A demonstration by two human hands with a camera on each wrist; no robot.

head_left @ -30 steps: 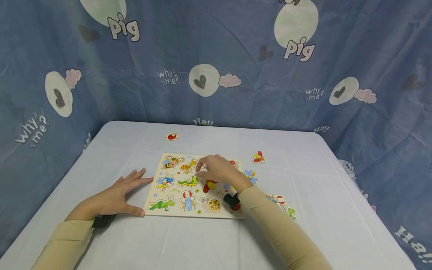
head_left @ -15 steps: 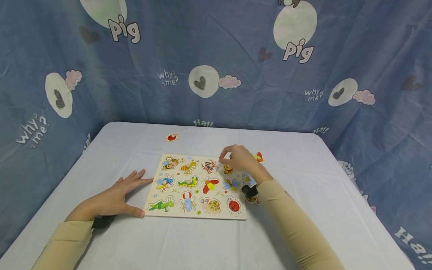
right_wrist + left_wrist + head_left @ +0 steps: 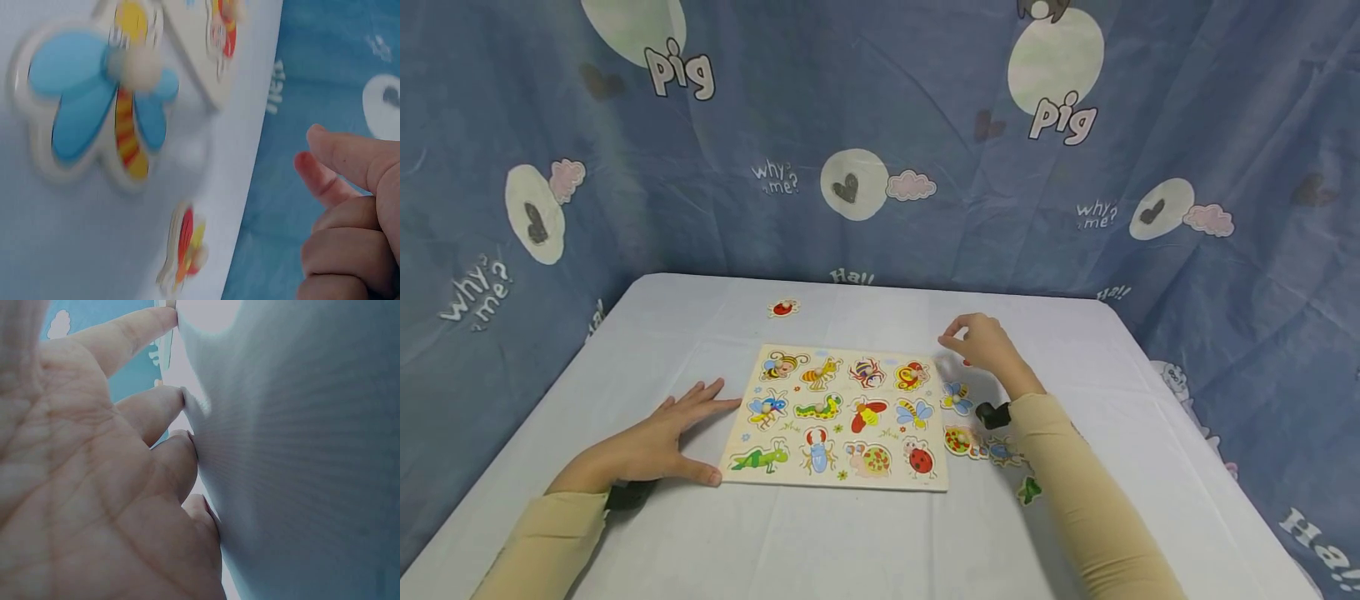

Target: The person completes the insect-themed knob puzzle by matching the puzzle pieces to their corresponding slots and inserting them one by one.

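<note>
Left hand (image 3: 662,432) spread wide; right hand (image 3: 990,343) raised, fingers (image 3: 347,250) loosely curled, two tips apart.

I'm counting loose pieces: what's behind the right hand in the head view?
Just a red bit of the red-winged piece; the right hand covers the rest there. The right wrist view shows more.

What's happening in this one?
A person is at a table with a wooden insect puzzle board. Their left hand is spread, touching the board's left edge. Their right hand hovers past the far right corner, holding nothing, thumb and forefinger slightly apart; a red-winged bug piece lies nearby. More loose pieces sit on the table: a ladybug beyond the board, and a blue-winged dragonfly and a snail to its right.
</note>
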